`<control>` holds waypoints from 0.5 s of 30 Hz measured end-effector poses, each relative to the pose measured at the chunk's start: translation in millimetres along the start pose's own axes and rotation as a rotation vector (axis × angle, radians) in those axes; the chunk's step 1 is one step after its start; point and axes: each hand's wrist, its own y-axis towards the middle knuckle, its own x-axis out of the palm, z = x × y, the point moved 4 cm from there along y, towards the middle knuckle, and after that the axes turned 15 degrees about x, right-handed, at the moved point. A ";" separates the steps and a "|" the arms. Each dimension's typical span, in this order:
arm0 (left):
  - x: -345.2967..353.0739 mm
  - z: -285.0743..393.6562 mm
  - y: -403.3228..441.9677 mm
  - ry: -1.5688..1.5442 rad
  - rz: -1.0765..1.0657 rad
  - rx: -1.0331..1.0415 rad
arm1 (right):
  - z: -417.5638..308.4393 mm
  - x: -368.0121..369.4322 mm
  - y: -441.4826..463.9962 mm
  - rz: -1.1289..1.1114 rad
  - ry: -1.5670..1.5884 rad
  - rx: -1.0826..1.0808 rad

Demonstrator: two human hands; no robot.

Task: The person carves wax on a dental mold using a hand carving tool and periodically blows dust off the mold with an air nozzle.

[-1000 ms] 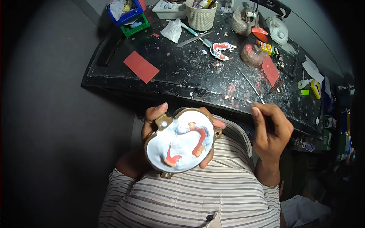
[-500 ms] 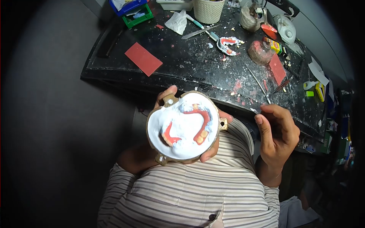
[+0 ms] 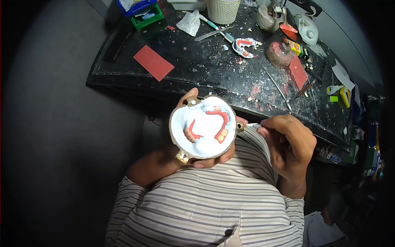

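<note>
My left hand [image 3: 225,155] grips a brass denture flask half [image 3: 182,156] from below and around its rim, in front of my striped shirt. White plaster [image 3: 205,127] fills the flask. Set in it is a pink wax denture [image 3: 224,119] with yellowish teeth, in two visible stretches, left and right. My right hand [image 3: 292,142] is just right of the flask, thumb and forefinger pinched on a small pale piece [image 3: 253,125]. That piece points at the flask's right lug, and I cannot tell whether they touch. Its kind is unclear.
The black bench [image 3: 197,78] ahead is strewn with scraps. On it lie a pink wax sheet [image 3: 153,62], another wax sheet [image 3: 298,72], a knife [image 3: 214,33], a second denture piece [image 3: 245,47], a glass burner-like jar [image 3: 279,55], thin metal tools [image 3: 279,91] and a woven basket [image 3: 222,11].
The flask has shifted slightly right and up, tilting a little. My right hand has moved left towards its right lug, bringing the small pale piece close to it.
</note>
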 end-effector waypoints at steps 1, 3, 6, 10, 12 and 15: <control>4.6 -4.7 1.4 -0.001 -0.001 -0.001 | 1.9 -0.1 0.1 0.000 -0.002 0.001; 2.7 -5.4 3.1 0.364 0.397 0.306 | 9.7 -2.5 -0.5 0.047 0.034 0.070; -0.7 -7.9 -1.0 0.487 0.467 0.446 | 28.2 -1.8 -10.7 0.077 0.159 0.198; -9.4 0.4 -1.5 0.495 0.327 0.608 | 43.1 -3.2 -18.6 0.099 0.632 0.384; 6.0 -2.9 6.6 0.682 0.389 0.664 | 50.0 -12.3 -19.7 0.087 0.686 0.344; 4.9 -3.0 1.8 0.470 0.304 0.520 | 50.5 -20.2 -20.1 0.007 0.709 0.403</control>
